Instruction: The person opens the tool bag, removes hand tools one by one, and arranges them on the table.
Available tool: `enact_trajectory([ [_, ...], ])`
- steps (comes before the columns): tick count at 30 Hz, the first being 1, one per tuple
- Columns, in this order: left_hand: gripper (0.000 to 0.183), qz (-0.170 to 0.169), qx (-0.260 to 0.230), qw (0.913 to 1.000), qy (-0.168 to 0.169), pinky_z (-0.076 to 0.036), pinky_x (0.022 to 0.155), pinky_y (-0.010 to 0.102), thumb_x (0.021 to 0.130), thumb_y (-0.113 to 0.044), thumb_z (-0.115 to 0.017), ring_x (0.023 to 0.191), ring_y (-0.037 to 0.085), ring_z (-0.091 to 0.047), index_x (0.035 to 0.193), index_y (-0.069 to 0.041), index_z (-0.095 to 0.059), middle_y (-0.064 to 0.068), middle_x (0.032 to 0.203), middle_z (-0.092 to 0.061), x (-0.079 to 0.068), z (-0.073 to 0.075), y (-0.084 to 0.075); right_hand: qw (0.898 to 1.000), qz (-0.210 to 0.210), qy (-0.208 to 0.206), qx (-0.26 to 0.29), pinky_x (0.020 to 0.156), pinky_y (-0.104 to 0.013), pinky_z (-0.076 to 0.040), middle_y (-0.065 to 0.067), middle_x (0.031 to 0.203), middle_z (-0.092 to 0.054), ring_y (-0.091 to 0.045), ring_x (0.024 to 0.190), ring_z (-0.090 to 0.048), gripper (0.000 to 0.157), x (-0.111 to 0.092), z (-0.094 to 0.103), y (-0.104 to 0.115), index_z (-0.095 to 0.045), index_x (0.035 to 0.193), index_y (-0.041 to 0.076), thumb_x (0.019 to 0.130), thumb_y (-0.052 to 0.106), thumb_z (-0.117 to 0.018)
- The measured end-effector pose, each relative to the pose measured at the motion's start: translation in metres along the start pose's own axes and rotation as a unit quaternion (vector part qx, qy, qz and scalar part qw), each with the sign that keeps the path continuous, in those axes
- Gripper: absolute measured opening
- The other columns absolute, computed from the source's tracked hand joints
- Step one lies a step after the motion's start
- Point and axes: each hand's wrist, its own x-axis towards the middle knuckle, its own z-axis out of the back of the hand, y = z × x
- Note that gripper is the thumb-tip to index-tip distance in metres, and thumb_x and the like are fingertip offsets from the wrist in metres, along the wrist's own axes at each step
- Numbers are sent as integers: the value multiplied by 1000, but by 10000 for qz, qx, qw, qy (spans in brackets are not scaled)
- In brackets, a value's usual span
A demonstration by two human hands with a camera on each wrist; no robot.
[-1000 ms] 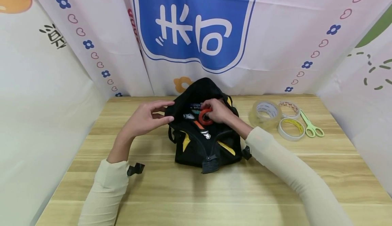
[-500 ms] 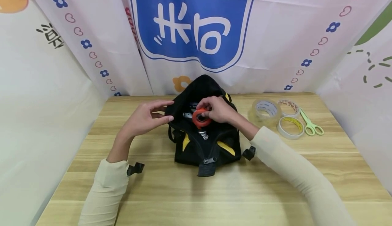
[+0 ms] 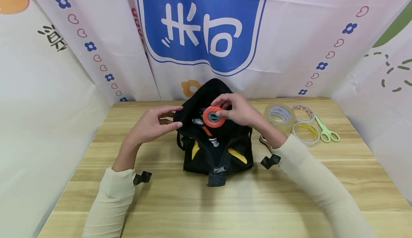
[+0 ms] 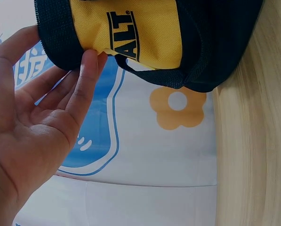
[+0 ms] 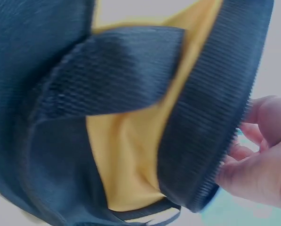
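Observation:
A black and yellow tool bag [image 3: 197,164] stands unzipped on the table. My left hand [image 3: 151,123] pinches the left edge of its mouth; in the left wrist view the thumb and fingers of that hand [image 4: 51,103] lie on either side of the black rim. Over the opening, my right hand [image 3: 239,109] pinches a roll of orange-red tape [image 3: 209,123] between thumb and fingers. The bag's zippered edge [image 5: 201,108] covers the tape in the right wrist view. Inside the bag lies a tool with an orange and black handle [image 3: 207,131] and a metal end.
Right of the bag are a wide clear tape roll [image 3: 267,118], a white tape roll with a yellow core [image 3: 305,143], another clear roll [image 3: 297,108] and green scissors [image 3: 326,136]. A dark rounded object [image 3: 264,142] sits partly hidden beneath the right wrist. A printed cloth [image 3: 273,69] hangs behind.
My right hand has raised the orange-red tape from inside the bag and turned its flat face to the head view, the wrist shifting right. The orange-handled tool shows again. My left hand stays put.

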Motion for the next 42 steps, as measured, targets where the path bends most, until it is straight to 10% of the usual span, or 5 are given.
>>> enact_trajectory([
  [18, 51, -18, 110, 9999, -42, -62, 94, 22, 99, -12, -79, 123, 34, -71, 147, -5, -65, 18, 148, -66, 0, -1, -4, 9937, -760, -769, 295, 80, -25, -59, -12, 116, -73, -25, 105, -67, 34, -70, 62, -3, -74, 132, 10, 99, 13, -79],
  [42, 52, 76, 132, 9999, -34, -62, 95, 22, 98, -14, -80, 125, 35, -70, 148, -6, -65, 16, 149, -66, 0, -1, -3, 9858, -1155, -1204, -176, 74, -18, -59, 12, 112, -69, -3, 95, -68, 37, -156, 89, -60, -72, 132, 3, 98, 14, -81],
])
